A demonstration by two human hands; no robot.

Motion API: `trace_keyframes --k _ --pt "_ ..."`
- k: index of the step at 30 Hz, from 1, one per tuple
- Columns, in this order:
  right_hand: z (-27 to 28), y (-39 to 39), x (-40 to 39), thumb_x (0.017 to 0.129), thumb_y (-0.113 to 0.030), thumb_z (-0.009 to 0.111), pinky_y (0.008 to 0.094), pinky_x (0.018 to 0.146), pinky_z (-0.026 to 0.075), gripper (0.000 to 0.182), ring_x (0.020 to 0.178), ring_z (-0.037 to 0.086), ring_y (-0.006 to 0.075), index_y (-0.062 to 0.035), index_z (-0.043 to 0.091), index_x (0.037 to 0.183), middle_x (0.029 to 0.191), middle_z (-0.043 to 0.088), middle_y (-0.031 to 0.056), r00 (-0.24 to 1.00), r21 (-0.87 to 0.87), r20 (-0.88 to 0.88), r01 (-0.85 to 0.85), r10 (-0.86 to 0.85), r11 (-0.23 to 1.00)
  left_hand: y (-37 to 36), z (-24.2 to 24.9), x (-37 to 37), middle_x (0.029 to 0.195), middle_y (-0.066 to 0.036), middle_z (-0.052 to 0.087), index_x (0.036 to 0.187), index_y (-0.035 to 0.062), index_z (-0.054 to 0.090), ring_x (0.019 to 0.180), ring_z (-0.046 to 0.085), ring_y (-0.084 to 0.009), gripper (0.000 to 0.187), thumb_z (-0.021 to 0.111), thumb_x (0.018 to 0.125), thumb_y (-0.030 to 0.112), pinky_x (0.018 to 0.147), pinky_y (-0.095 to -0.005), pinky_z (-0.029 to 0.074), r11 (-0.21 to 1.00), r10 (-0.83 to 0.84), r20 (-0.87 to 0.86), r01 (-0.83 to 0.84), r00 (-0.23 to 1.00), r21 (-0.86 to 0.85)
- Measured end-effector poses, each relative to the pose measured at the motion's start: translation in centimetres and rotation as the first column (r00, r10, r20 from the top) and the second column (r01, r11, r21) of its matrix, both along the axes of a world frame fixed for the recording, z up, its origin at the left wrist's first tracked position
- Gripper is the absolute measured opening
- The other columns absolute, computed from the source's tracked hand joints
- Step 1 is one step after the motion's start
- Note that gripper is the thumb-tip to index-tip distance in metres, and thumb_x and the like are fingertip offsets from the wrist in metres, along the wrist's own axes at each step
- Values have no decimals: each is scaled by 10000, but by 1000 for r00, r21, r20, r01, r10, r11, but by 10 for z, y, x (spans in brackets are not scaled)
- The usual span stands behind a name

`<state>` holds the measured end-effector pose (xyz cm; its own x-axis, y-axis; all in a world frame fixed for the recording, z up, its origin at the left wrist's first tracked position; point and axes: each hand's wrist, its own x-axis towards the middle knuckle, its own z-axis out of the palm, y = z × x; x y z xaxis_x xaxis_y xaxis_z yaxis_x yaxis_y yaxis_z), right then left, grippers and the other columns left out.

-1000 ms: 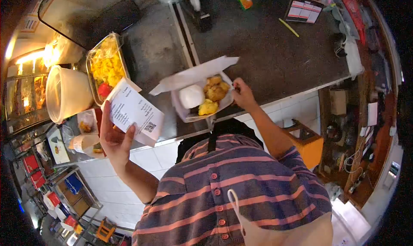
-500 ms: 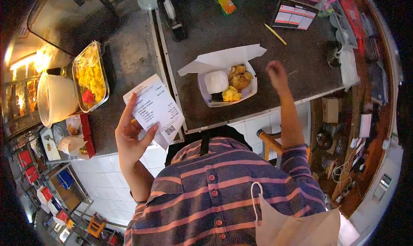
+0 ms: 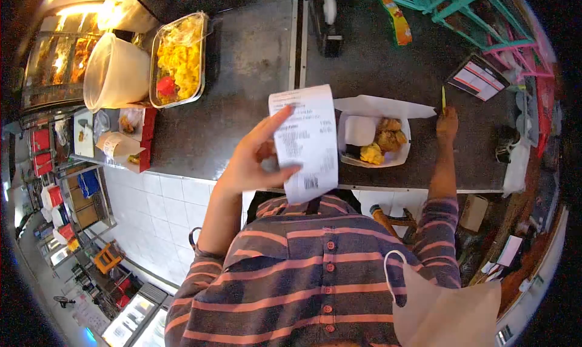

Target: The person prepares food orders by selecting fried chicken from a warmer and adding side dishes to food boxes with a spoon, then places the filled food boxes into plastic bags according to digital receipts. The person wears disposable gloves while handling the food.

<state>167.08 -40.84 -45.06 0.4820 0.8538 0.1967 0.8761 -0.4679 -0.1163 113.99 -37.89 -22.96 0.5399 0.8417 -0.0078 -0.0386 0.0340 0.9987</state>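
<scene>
In the head view my left hand (image 3: 250,159) pinches a white printed receipt (image 3: 309,144) between thumb and fingers, with a small barcode-like block near its lower edge. My right hand (image 3: 447,127) is closed around the lower end of a yellow pen (image 3: 443,95), whose upper part sticks out above the fingers. Between the hands stands an open white food box (image 3: 397,160), partly behind the receipt. Inside it are white rice (image 3: 360,130), fried chicken pieces (image 3: 390,135) and a yellow food portion (image 3: 371,154). Its lid (image 3: 388,106) is folded back.
A tablet-like display (image 3: 479,77) stands beyond my right hand. Left on the counter are a glass dish of yellow food (image 3: 180,59), a white tub (image 3: 115,74) and a red-sided box (image 3: 145,141). A black tape dispenser (image 3: 327,26) and green basket (image 3: 418,1) sit at the back.
My right hand has moved right and forward from beside the food box to the yellow pen and closed on it. The receipt is now more upright. The camera view has shifted left.
</scene>
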Motion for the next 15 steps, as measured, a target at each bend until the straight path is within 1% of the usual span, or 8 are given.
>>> trace_keyframes --k 2,4,6,8,9,11,13,15 --pt "1 -21 -2 788 -188 553 345 735 453 257 847 547 310 -35 539 993 902 560 145 991 239 -6 -127 132 963 19 -53 -16 1246 -93 387 1322 64 272 904 543 -136 747 614 674 -87 732 -256 478 997 -15 -137 5 990 -76" --pt "46 -31 -44 818 -174 536 345 749 447 234 807 550 276 5 535 970 852 564 130 975 424 -218 124 -31 897 30 -108 -41 1236 -107 396 1326 95 276 872 550 -143 792 635 642 -78 698 -236 471 988 -85 -262 47 961 -146" --pt "119 -31 -116 844 -168 514 332 700 450 211 749 546 231 3 538 965 808 557 113 996 623 -83 31 26 782 35 -151 -59 1239 -124 393 1327 112 276 834 568 -192 814 664 626 -26 680 -255 478 997 -56 -447 76 893 26" --pt "160 -42 -195 850 -167 510 319 650 458 204 711 536 204 -1 540 965 784 550 105 858 674 -475 209 199 709 35 -160 -69 1245 -137 387 1320 113 289 837 566 -243 821 696 609 52 701 -283 475 984 9 -597 99 803 147" --pt "177 -45 -239 827 -162 548 306 584 455 188 670 531 170 -11 559 939 754 545 88 851 650 -437 75 292 756 37 -156 -69 1251 -143 381 1312 105 302 860 554 -270 822 713 601 103 729 -303 469 976 48 -655 104 755 192" --pt "190 -27 -323 711 -78 664 295 564 454 117 672 562 175 -39 616 810 760 570 92 584 693 -461 -233 668 683 43 -157 -73 1266 -144 368 1294 91 333 925 516 -305 826 738 583 199 798 -336 442 935 131 -729 160 672 316" --pt "169 -2 -368 699 -70 668 286 592 456 182 672 572 213 -44 620 873 761 567 91 344 442 -692 -492 634 750 48 -163 -77 1286 -136 353 1273 77 366 1011 464 -321 834 752 563 287 876 -365 398 855 227 -755 245 615 457" --pt "135 18 -392 756 -70 607 293 550 431 119 625 558 236 -5 614 855 738 567 118 317 289 -776 -590 546 754 51 -167 -80 1292 -132 347 1255 65 391 1064 420 -315 846 763 538 317 915 -363 361 887 181 -739 217 649 408"
